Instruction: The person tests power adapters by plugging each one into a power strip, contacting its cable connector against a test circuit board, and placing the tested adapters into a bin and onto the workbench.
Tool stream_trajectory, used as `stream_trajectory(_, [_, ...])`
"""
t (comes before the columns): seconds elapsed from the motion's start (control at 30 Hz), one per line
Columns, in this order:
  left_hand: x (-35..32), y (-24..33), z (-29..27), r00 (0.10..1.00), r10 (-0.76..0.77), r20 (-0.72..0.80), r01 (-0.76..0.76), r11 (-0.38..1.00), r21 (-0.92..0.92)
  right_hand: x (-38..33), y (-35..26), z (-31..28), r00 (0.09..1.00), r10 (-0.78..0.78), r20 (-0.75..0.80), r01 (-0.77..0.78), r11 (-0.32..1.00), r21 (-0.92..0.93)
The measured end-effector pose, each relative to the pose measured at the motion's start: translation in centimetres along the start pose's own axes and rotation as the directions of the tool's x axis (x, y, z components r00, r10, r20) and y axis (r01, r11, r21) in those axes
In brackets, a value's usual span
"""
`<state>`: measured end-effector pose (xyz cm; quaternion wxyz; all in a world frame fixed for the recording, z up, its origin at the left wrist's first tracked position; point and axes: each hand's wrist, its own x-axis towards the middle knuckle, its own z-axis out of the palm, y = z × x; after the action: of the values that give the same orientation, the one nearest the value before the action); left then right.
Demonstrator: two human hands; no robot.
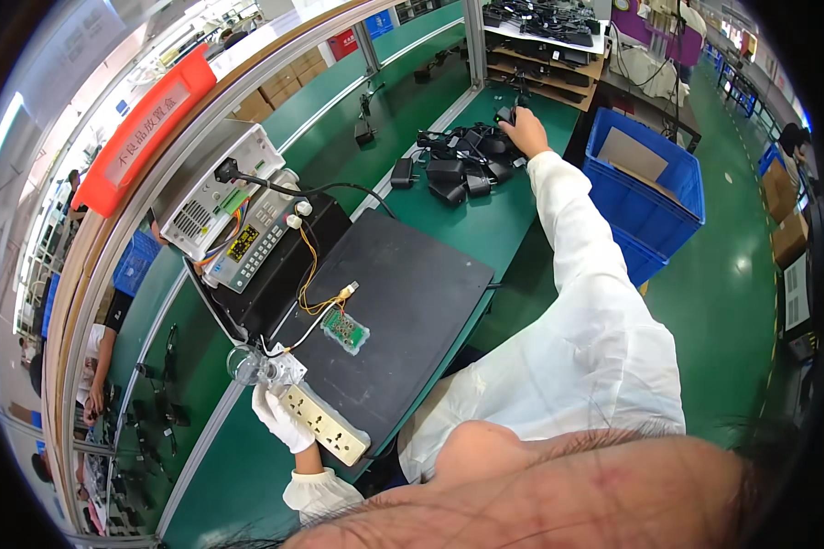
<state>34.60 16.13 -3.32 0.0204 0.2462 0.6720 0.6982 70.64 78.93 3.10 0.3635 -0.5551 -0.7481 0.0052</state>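
Observation:
My right hand [525, 135], bare, reaches to the far end of the green bench. Its fingers are closed on a black power adapter [504, 115] at the edge of a tangled pile of black power adapters [458, 167]. My left hand [282, 419], in a white glove, lies at the near left beside a cream power strip [325, 425]. Its fingers stretch toward a metal fixture [287, 369] with a clear round cover [244, 364]; contact with the fixture is unclear. On the black mat [403, 302] lie a green circuit board [345, 331] and a white-tipped cable plug [349, 290].
A test instrument [247, 240] with knobs and a lit display stands left of the mat. An orange-red bin [145, 133] hangs on the frame above it. Stacked blue crates [645, 178] stand right of the bench. A shelf [545, 69] of adapters rises at the back.

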Motion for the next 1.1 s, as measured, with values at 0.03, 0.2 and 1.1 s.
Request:
stream_trajectory(0.03, [0.0, 0.1, -0.1, 1.000, 0.001, -0.004, -0.001, 1.000, 0.001, 0.6, 1.4, 1.6, 1.000, -0.003, 0.001, 0.003, 1.000, 0.003])
stream_trajectory(0.2, [0.4, -0.9, -0.8, 0.996, -0.084, -0.041, 0.081, 0.994, -0.067, 0.5, 4.0, 4.8, 0.995, 0.010, 0.098, -0.034, 0.968, 0.250])
stream_trajectory(1.1, [6.0, -2.8, -7.2, 0.996, 0.059, -0.067, -0.015, 0.853, 0.521, -2.0, 4.4, 2.1, 0.974, 0.195, 0.119, -0.190, 0.981, -0.047])
